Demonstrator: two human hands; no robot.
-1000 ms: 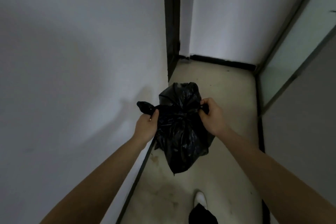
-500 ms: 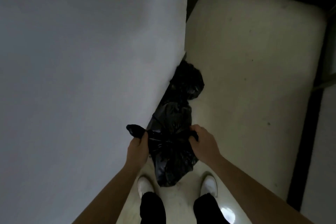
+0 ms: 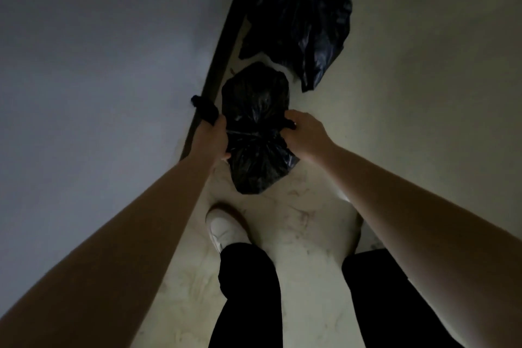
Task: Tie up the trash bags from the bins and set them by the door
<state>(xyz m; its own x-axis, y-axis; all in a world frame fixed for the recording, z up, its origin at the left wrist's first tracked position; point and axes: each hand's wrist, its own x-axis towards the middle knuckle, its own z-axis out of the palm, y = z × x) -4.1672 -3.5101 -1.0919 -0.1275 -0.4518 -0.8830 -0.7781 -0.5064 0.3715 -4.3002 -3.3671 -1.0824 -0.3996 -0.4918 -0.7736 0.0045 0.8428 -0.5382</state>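
Centre frame, left hand (image 3: 211,138) and right hand (image 3: 303,135) each clench a twisted ear of the small black trash bag (image 3: 257,155), apparently pulling outward to cinch the knot, near another black bag (image 3: 305,17) lying upper-centre by the baseboard (image 3: 223,45).

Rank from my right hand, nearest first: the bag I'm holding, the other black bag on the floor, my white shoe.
1. The held bag, gripped in the right hand.
2. The other black bag, lying just ahead.
3. The white shoe, back toward the left.
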